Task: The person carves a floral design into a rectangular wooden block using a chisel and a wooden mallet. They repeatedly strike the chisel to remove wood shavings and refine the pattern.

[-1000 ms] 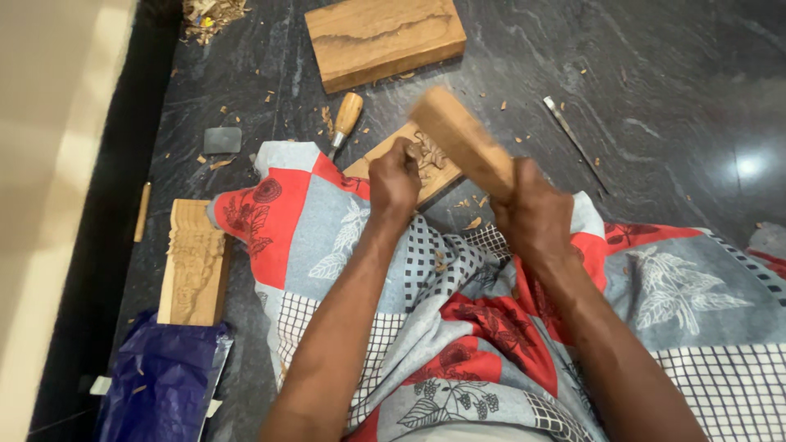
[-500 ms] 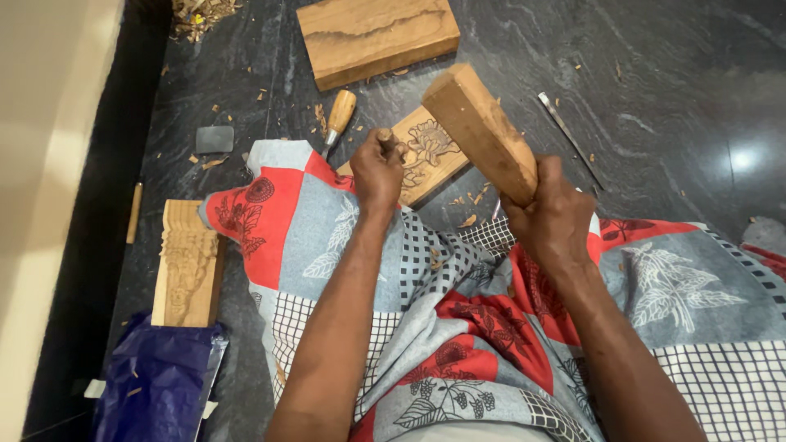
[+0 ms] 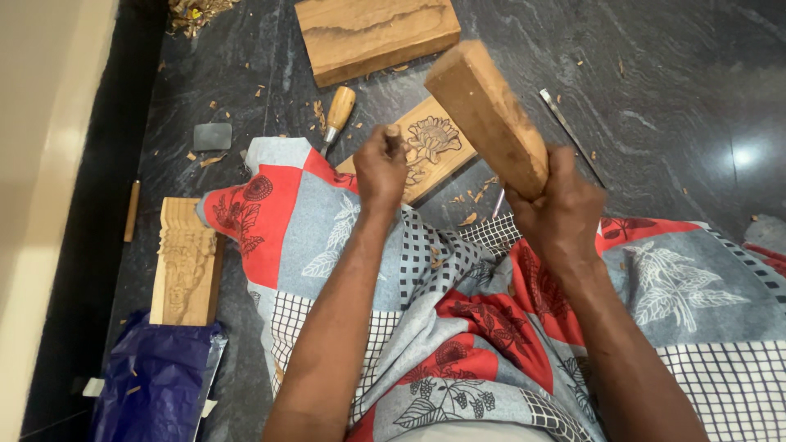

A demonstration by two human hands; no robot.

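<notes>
A mallet [image 3: 490, 115] is being gripped high in the right hand [image 3: 557, 209]. A chisel [image 3: 393, 133] is being clasped by the left hand [image 3: 381, 168] on the panel [image 3: 426, 147]; a square, controlled blow is being called for.

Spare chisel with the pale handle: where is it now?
The chisel lies on the floor left of the carved panel, just beyond the left hand, below the plank.

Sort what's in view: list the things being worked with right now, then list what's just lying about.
In use: left hand gripping chisel; right hand gripping wooden mallet; flower-carved panel.

Lying about: large wood block, wooden-handled tool, carved strip, metal rod, blue bag.
</notes>
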